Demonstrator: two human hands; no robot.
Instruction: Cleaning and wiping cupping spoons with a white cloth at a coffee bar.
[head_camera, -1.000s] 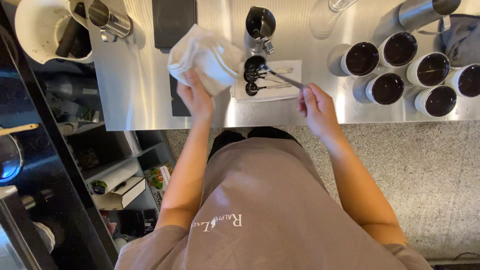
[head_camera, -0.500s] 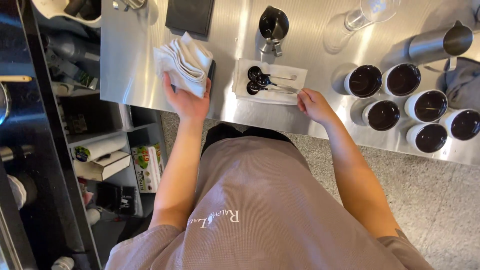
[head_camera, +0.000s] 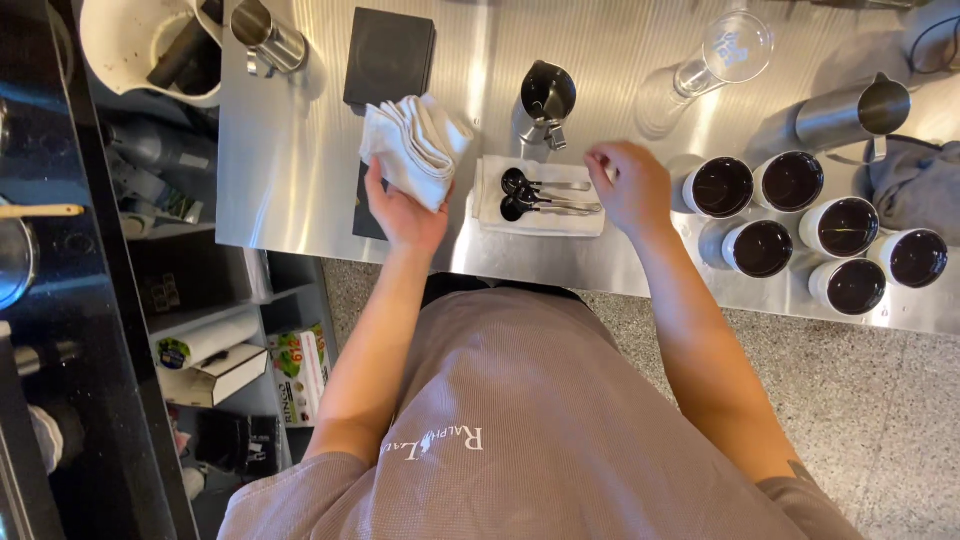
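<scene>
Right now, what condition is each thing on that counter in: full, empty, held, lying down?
white cloth: bunched up, held in the left hand.
right hand: holds nothing, over the counter beside the spoons.
spoons: lying on a folded white napkin.
six white cups: upright, filled with dark liquid.
clear glass: looks empty.
small metal pitcher: upright.

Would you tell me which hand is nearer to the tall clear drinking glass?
Right. The right hand is just below-left of the tall clear drinking glass; the left hand is much farther left.

Steel counter (head_camera: 300, 170) bearing dark cups (head_camera: 790, 225), pitchers (head_camera: 850, 112), folded napkin (head_camera: 540, 215).
</scene>
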